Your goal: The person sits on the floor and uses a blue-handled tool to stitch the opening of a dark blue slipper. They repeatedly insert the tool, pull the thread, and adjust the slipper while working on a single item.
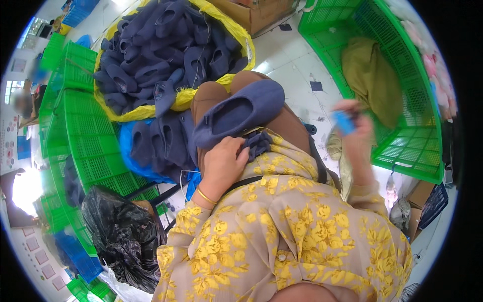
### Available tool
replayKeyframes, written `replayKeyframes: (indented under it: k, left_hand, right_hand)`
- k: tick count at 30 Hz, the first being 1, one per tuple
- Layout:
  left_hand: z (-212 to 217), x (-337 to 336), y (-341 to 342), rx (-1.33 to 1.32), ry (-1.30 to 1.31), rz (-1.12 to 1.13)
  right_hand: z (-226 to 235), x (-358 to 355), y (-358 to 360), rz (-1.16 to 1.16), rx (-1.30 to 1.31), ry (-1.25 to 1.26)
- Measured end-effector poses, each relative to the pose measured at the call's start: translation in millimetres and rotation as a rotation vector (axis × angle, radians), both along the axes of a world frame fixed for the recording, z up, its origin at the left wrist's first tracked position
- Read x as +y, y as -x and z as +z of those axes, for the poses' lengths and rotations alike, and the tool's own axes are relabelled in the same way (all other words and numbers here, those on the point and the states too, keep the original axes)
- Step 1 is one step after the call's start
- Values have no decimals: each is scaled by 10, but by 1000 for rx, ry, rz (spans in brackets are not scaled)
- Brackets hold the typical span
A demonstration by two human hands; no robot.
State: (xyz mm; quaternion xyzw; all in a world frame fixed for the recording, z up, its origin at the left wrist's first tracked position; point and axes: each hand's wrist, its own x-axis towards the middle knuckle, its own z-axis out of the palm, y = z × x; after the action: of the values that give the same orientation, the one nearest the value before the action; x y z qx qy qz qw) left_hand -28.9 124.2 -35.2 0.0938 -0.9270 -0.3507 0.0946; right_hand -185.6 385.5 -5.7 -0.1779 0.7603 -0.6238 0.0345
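slipper on lap: one navy blue slipper point(239, 111) lying across the person's knees, opening facing up, toe end pointing up-right

left hand point(223, 163): resting on the lap just below that slipper, fingers curled around a small dark blue bit of fabric point(259, 143) right next to the slipper's heel end

right hand point(354, 126): raised off to the right, well apart from the slipper, pinching a small bright blue object point(344, 122). It's blurred, so I honestly can't tell what it is

yellow sack point(241, 40): big open bag just past the knees, stuffed full of the same navy slippers point(166, 45)

blue bag point(130, 151): to the left of the lap, more navy slippers stacked in it in a row

green crate, right point(417, 146): plastic mesh basket on the floor, holds an olive-coloured cloth point(370, 75)

green crates, left point(85, 131): a stack of them beside the blue bag, can't see inside

black bag point(123, 236): crumpled plastic sack at lower left

cardboard box point(261, 15): at the top, behind the yellow sack
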Motion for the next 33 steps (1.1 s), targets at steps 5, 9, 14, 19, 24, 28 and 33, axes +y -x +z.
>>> replayKeyframes:
  k: [5,9,14,19,24,28,33]
  left_hand:
    - [149,-107,-126,-72,-146,-46]
    - [331,-187,-195,-87,-280,-79]
    - [630,-204,-226,-40,-833,56]
    - [817,-128,-165,22,-1127,47]
    - [708,-13,-74,68,-1255,162]
    - [591,-41,-76,41,-1158,244]
    - [681,210,75,-148,-1346,140]
  right_hand:
    - [1167,1163,269,39,176,706]
    - [1150,1186,223,45,15,763]
    - [399,114,-166,44,-117,188]
    - [454,-681,-463,535,-276,29]
    - [363,-757,-450,559,-336,9]
    - [311,-747,-463,419,-449,119]
    - [251,-830,-520,338,-504,261]
